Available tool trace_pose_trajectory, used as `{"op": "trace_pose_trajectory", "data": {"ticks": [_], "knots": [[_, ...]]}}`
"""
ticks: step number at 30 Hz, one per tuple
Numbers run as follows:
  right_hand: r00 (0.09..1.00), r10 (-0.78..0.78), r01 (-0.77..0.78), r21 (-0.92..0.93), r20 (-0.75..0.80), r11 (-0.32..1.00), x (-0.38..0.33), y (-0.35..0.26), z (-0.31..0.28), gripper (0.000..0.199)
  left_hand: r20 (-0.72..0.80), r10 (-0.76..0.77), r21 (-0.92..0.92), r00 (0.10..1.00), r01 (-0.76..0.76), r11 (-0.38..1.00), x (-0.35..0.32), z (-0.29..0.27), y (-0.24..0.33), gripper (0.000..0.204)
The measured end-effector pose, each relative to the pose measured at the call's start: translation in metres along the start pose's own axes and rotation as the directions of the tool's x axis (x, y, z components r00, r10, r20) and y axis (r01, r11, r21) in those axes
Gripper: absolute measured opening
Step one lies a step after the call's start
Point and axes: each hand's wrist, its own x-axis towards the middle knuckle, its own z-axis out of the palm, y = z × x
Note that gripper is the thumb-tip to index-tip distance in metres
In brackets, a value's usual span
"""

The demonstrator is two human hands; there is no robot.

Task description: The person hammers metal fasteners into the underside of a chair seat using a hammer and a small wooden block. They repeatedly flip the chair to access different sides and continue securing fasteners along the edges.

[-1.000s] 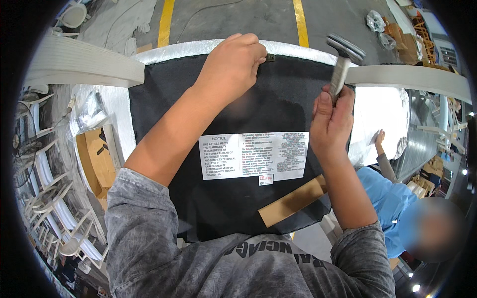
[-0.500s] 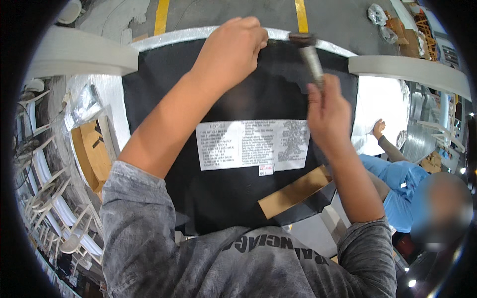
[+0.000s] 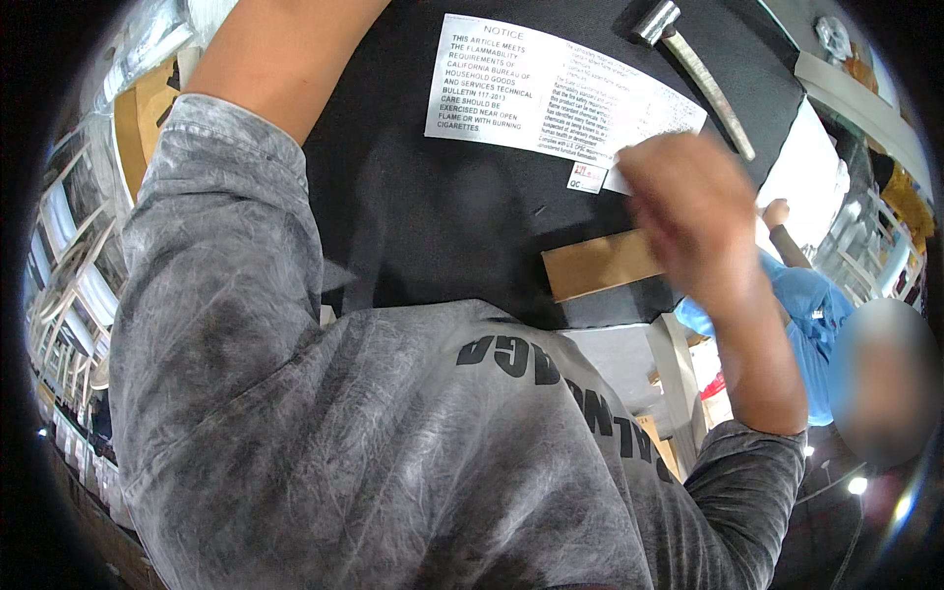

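Furniture workshop or factory floor. Rows of pale chair frames (image 3: 79, 256) fill left edge; others stand at far right. Hammer (image 3: 708, 93) lies on black fabric panel (image 3: 423, 221) bearing large white printed label (image 3: 482, 84). Cardboard box (image 3: 147, 128) and crumpled clear plastic (image 3: 147, 29) sit at upper left. Co-worker in blue shirt (image 3: 811, 329) is close by, at right. Bright lamps (image 3: 857, 486) shine at lower right.

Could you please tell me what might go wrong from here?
The hammer lies near the right edge of the black fabric, so a bump might send it off.

The blurred right hand overlaps the cardboard piece in view; it could perhaps sweep that piece off the near edge.
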Motion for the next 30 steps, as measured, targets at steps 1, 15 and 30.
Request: {"op": "trace_pose_trajectory", "data": {"ticks": [1,15,30], "knots": [[0.999,0.009,-0.011,0.057,0.036,0.998,-0.003,-0.012,0.014,0.025,0.004,-0.005,0.003,1.0,0.005,1.0,-0.001,-0.001,0.002,0.023],[0.987,0.092,-0.107,0.116,0.133,0.987,-0.001,-0.034,0.045,0.024,0.03,-0.012,-0.044,0.999,0.013,0.999,-0.001,-0.007,-0.003,0.023],[0.978,0.129,-0.148,0.113,0.162,0.982,-0.021,-0.015,0.063,0.015,-0.007,0.071,-0.106,0.997,-0.071,0.992,0.009,0.007,-0.014,0.016]]}}
